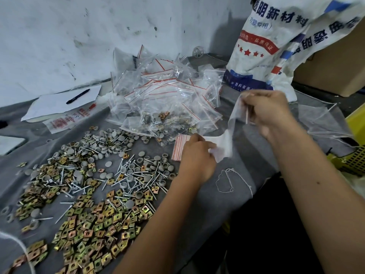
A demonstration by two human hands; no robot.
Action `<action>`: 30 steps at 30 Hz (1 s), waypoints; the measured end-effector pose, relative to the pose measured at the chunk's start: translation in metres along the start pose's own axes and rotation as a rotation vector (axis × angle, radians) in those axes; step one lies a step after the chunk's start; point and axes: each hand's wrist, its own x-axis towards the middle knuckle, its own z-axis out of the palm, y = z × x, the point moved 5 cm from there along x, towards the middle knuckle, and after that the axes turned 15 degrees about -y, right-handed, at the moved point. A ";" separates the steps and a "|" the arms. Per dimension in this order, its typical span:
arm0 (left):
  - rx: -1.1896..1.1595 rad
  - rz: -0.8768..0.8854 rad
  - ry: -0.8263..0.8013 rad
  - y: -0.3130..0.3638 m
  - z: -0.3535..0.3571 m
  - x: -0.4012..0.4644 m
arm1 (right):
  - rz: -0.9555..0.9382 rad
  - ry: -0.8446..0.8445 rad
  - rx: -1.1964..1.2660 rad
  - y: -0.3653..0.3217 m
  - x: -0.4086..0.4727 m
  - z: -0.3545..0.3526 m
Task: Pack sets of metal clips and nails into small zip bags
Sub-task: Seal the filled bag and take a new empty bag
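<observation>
Risk: thin plastic wrap (227,143) could tear or slip, because both hands pull it at once.
Left hand (197,153): fingers pinch the wrap's low end.
Right hand (268,111): fingers curl round its top end.
Bags: one stack of new zip bags (178,146) beside the left hand; one big heap of bags (167,95) behind, too many to count.
Clips (94,224): hundreds, loose on the grey surface (213,204).
Nails (138,175): dozens, mixed with round caps (110,141).
Pen (78,96): one, on paper.
</observation>
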 end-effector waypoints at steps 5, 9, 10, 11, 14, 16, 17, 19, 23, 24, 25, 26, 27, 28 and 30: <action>0.026 -0.004 -0.016 -0.002 0.003 0.001 | -0.260 -0.030 0.282 -0.043 -0.015 0.004; -0.378 -0.083 0.125 -0.010 -0.012 -0.009 | -0.319 -0.128 0.079 -0.047 -0.026 0.038; -0.584 -0.093 0.177 -0.014 -0.018 -0.016 | -0.297 -0.157 0.043 -0.042 -0.028 0.049; -0.805 -0.089 0.200 -0.017 -0.023 -0.021 | -0.265 -0.199 0.030 -0.035 -0.030 0.061; -1.318 -0.031 0.126 -0.020 -0.039 -0.034 | -0.136 -0.410 0.132 -0.015 -0.039 0.105; -1.521 0.065 0.020 -0.024 -0.054 -0.047 | -0.059 -0.570 0.291 -0.006 -0.044 0.139; -1.587 0.114 -0.013 -0.027 -0.062 -0.055 | -0.039 -0.638 0.364 -0.004 -0.046 0.153; -1.652 0.173 0.027 -0.046 -0.082 -0.075 | -0.020 -0.768 0.447 -0.005 -0.051 0.180; -1.621 0.176 0.349 -0.113 -0.129 -0.124 | 0.026 -0.930 0.342 0.002 -0.053 0.220; -1.546 0.144 0.452 -0.131 -0.139 -0.137 | 0.020 -0.911 0.202 0.008 -0.051 0.226; -1.404 0.093 0.582 -0.151 -0.151 -0.153 | -0.003 -0.883 0.000 0.017 -0.050 0.235; -1.227 0.041 0.690 -0.166 -0.159 -0.168 | -0.040 -0.849 -0.212 0.025 -0.049 0.242; -1.042 -0.018 0.775 -0.179 -0.166 -0.181 | -0.069 -0.838 -0.377 0.033 -0.049 0.250; -0.884 -0.074 0.836 -0.191 -0.171 -0.194 | -0.073 -0.860 -0.464 0.042 -0.053 0.263; -0.670 -0.160 0.908 -0.209 -0.178 -0.212 | -0.015 -0.965 -0.442 0.058 -0.064 0.285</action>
